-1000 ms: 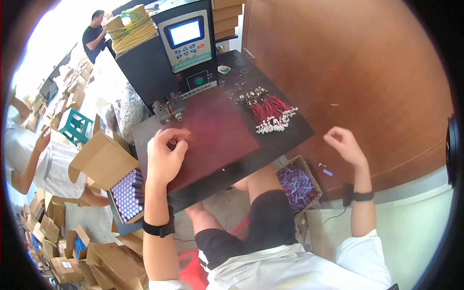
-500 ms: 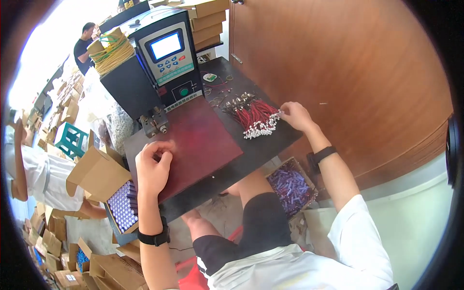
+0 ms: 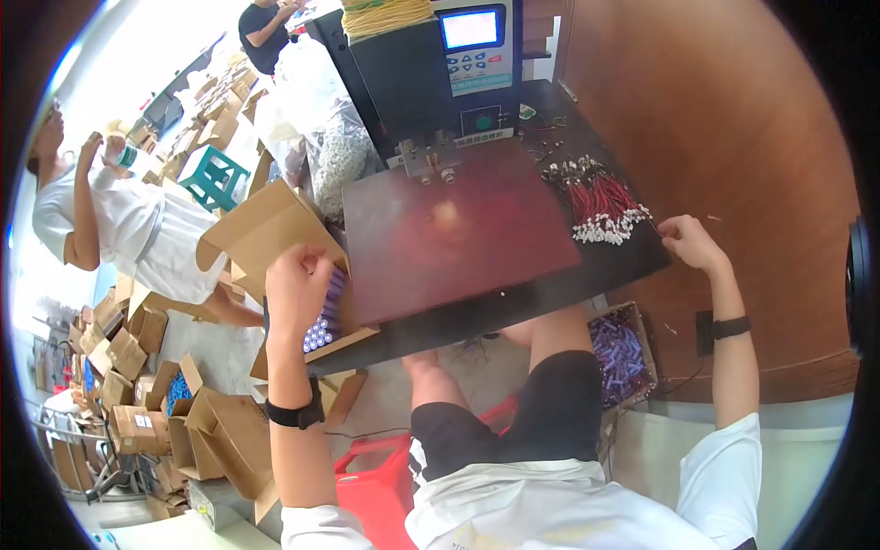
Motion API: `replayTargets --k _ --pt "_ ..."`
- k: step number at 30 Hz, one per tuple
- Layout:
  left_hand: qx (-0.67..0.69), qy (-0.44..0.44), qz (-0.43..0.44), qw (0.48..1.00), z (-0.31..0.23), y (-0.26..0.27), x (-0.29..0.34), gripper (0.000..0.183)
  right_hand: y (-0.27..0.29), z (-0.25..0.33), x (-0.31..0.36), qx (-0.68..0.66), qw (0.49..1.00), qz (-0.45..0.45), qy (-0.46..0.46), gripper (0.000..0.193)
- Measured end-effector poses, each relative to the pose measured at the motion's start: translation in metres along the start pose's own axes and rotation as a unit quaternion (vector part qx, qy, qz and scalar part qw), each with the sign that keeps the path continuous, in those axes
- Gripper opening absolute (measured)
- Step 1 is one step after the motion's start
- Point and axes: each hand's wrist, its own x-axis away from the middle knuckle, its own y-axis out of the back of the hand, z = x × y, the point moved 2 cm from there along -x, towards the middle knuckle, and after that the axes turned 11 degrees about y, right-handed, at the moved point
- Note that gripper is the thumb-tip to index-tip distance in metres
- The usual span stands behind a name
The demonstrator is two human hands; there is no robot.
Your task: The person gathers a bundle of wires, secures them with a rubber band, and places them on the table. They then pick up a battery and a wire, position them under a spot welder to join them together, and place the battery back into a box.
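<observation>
My left hand (image 3: pixel 298 284) hangs over the open cardboard box (image 3: pixel 261 234) at the table's left side, fingers curled in. Rows of purple cylindrical battery cells (image 3: pixel 321 335) stand upright in that box, partly hidden by the hand. Whether the curled fingers hold anything does not show. At the table's right edge my right hand (image 3: pixel 694 244) pinches with thumb and fingertips; a thin dark strand seems to end at them, too small to name. Just left of it lies a bunch of red wire leads (image 3: pixel 600 197) with white connectors. A dark red mat (image 3: pixel 467 243) covers the middle of the table.
A black spot welding machine (image 3: pixel 403 87) with a lit screen stands at the back, its electrodes (image 3: pixel 435 170) over the mat. A bin of loose purple cells (image 3: pixel 619 357) sits below right. A brown door (image 3: pixel 706 119) borders the right. Another person (image 3: pixel 137 211) stands at left.
The view has swung left. My left hand has gone from above the mat to the box of cells. My right hand stays beside the wire leads, slightly farther off them.
</observation>
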Motion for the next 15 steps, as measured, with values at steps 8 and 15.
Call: replayTargets --k 8,15 --pt "-0.161 -0.06 -0.11 0.979 0.034 -0.043 0.007 0.027 0.012 0.018 0.007 0.013 0.998 0.06 -0.01 0.016" --pt "-0.203 -0.091 -0.155 0.963 0.03 -0.056 0.011 0.023 0.054 0.034 0.011 0.016 0.997 -0.073 0.0 0.015"
